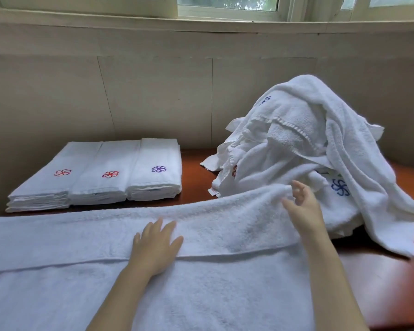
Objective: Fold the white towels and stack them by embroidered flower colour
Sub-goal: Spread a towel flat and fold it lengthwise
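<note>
A large white towel (69, 247) lies spread across the near part of the table, its far long edge folded over toward me. My left hand (154, 247) presses flat on that folded strip with fingers straight. My right hand (301, 206) pinches the towel's far right corner between thumb and fingers. Three stacks of folded towels stand at the back left: two with red flowers (62, 172) (110, 174) and one with a purple flower (158, 169). A heap of unfolded white towels (308, 144) with blue and red flowers rises at the right.
The reddish-brown table (380, 283) shows bare at the right front and between the stacks and the heap. A beige wall (153, 96) runs close behind the table, with a window ledge above. The heap drapes over the right side.
</note>
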The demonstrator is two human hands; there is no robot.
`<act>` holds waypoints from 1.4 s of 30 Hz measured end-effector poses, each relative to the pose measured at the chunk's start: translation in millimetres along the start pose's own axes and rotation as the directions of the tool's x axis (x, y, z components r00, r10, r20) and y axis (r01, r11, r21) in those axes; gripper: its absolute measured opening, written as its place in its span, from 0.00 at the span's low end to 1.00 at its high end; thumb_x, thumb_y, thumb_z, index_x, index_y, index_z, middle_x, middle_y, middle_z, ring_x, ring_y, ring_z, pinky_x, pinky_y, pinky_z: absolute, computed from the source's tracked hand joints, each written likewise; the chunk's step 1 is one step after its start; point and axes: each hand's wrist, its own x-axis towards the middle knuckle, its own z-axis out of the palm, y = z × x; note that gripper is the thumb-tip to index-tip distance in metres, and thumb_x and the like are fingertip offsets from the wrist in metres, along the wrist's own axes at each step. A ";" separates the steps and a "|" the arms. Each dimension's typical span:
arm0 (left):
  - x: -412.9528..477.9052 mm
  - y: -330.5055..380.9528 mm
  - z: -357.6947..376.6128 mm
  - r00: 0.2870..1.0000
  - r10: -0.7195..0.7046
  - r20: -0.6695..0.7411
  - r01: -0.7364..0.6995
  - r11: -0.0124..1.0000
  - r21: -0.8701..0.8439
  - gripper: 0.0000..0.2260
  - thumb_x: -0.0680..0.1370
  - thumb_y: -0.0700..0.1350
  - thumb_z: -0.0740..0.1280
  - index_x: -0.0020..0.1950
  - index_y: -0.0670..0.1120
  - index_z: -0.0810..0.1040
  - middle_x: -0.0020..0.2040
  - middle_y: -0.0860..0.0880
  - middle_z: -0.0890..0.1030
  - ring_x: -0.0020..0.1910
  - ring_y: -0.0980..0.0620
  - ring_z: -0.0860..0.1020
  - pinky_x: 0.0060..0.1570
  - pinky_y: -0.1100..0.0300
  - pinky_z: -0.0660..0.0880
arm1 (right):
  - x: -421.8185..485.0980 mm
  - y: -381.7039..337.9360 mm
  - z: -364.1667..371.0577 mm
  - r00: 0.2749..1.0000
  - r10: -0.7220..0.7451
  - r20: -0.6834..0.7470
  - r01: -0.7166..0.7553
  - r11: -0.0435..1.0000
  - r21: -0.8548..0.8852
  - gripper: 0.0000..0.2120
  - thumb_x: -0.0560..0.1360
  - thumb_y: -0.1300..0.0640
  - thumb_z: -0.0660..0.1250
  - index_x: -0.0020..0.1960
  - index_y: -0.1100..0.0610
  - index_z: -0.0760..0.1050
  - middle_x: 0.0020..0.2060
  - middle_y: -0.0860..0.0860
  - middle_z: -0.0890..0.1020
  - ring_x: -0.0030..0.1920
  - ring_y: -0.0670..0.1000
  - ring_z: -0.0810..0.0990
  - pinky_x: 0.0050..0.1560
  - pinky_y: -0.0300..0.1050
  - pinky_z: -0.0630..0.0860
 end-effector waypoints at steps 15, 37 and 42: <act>-9.1 -13.1 17.5 0.999 0.021 -0.027 -0.021 1.000 0.019 0.26 0.81 0.62 0.43 0.78 0.59 0.45 0.79 0.51 0.42 0.78 0.53 0.42 0.75 0.49 0.41 | -37.4 47.0 112.8 0.882 0.146 0.448 0.370 0.374 -0.850 0.28 0.79 0.36 0.44 0.77 0.42 0.51 0.78 0.49 0.48 0.77 0.59 0.41 0.72 0.61 0.36; -76.5 -280.3 -56.8 0.591 -0.712 -0.381 0.671 0.695 -0.258 0.23 0.80 0.55 0.57 0.72 0.44 0.66 0.69 0.42 0.68 0.70 0.42 0.64 0.69 0.49 0.59 | -61.1 15.9 207.0 0.779 0.140 0.611 0.547 0.325 -0.771 0.19 0.81 0.50 0.47 0.71 0.48 0.59 0.75 0.51 0.56 0.75 0.58 0.53 0.71 0.61 0.55; -79.8 -286.0 -55.5 0.616 -0.684 -0.390 0.650 0.722 -0.240 0.22 0.80 0.56 0.55 0.74 0.52 0.63 0.69 0.46 0.68 0.69 0.46 0.65 0.69 0.52 0.59 | -103.5 23.0 240.7 0.627 0.019 0.778 0.724 0.353 -0.592 0.23 0.82 0.44 0.43 0.76 0.40 0.49 0.78 0.45 0.47 0.78 0.52 0.44 0.74 0.57 0.44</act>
